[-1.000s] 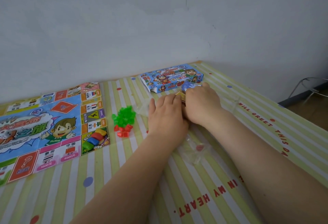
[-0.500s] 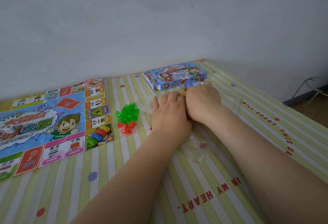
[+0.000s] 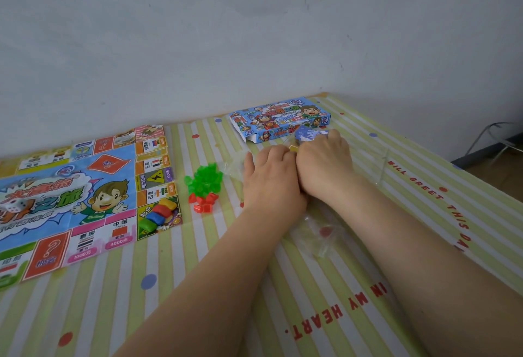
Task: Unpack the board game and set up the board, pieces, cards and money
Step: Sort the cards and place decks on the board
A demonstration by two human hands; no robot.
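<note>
on the striped tablecloth (image 3: 283,314) both hands sit side by side, knuckles up, touching each other just in front of the game box (image 3: 278,118). the left hand (image 3: 271,178) has its fingers curled down over something; a small yellow edge (image 3: 293,148) shows between the two hands, but what it belongs to i cannot tell. the right hand (image 3: 325,164) is curled round a blue and white packet (image 3: 307,132) that pokes out beyond its fingers, just beside the box. clear plastic wrap (image 3: 317,236) lies crumpled between the forearms, and another clear piece (image 3: 235,167) sits left of the left hand. further left, a heap of green houses (image 3: 206,178) touches a few red pieces (image 3: 203,203). the game board (image 3: 85,195) lies unfolded flat at the left, near the wall, well apart from the hands.
</note>
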